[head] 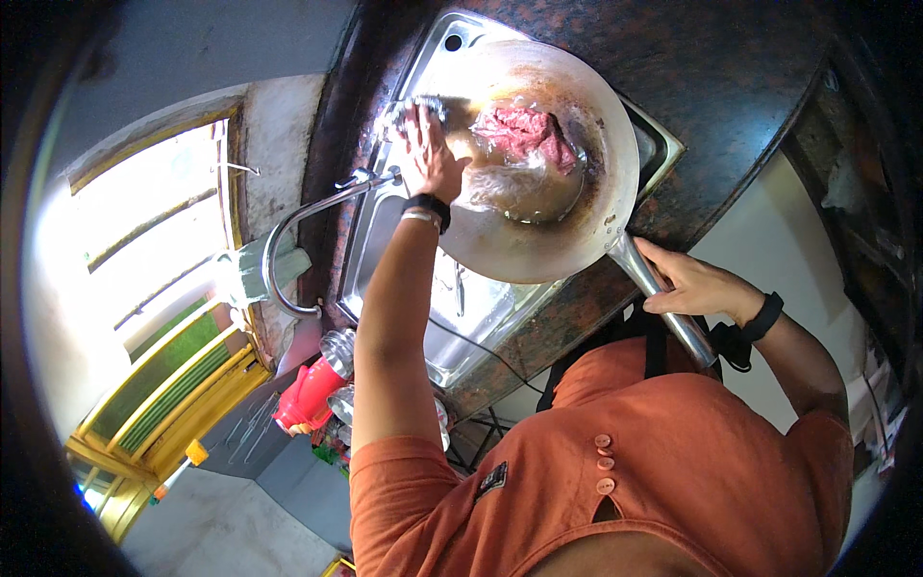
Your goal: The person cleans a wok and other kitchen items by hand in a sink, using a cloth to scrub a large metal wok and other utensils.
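A large metal wok (497, 256), stained brown inside, rests across the sink. Murky water pools in its middle around a crumpled pinkish-red lump (530, 137) that looks like wet cloth. My right hand (692, 281) grips the wok's metal handle (642, 267) from the side nearest me. At the wok's far left rim, my left hand (433, 159) lies stretched out, palm down, its fingertips over a shiny silvery wad (433, 108) that resembles a wire scourer. Whether those fingers hold the wad is hidden.
Beneath the wok is a steel sink (375, 216) set in a dark speckled counter (721, 65). A curved chrome tap (270, 252) arches in from the left. Close to my left arm stand a red container (310, 397) and metal vessels (339, 350). A thin black cable (490, 350) crosses the sink's front.
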Tool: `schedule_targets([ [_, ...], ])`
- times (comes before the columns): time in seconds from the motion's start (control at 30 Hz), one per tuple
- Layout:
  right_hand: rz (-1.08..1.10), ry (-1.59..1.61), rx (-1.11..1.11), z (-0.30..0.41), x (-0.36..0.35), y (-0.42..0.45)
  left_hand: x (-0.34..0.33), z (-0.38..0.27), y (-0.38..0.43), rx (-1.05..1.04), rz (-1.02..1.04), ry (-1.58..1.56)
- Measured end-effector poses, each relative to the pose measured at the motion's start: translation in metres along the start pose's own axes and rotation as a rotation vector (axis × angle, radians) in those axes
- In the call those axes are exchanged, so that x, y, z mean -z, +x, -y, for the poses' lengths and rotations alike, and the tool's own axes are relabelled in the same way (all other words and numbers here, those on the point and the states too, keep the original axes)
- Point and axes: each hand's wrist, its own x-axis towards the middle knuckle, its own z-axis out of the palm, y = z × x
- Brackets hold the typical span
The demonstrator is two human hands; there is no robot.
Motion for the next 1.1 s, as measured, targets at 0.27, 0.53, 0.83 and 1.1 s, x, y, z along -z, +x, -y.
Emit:
schedule_targets([
  [0.27, 0.039, 0.012, -0.146, 0.023, 0.006, -0.003, -0.032, -0.048, -0.099, -0.092, 0.337, -0.250],
  [0.53, 0.011, -0.216, -0.066, 0.038, 0.012, -0.014, 0.011, -0.088, -0.140, -0.373, 0.069, -1.295],
  [0.83, -0.402, -0.507, -0.018, 0.122, 0.035, -0.087, -0.004, -0.033, -0.211, 0.595, -0.251, -1.108],
  [1.1, -0.163, -0.997, 0.315, 0.201, -0.009, -0.013, -0.070, -0.050, -0.184, 0.744, 0.214, -1.702],
])
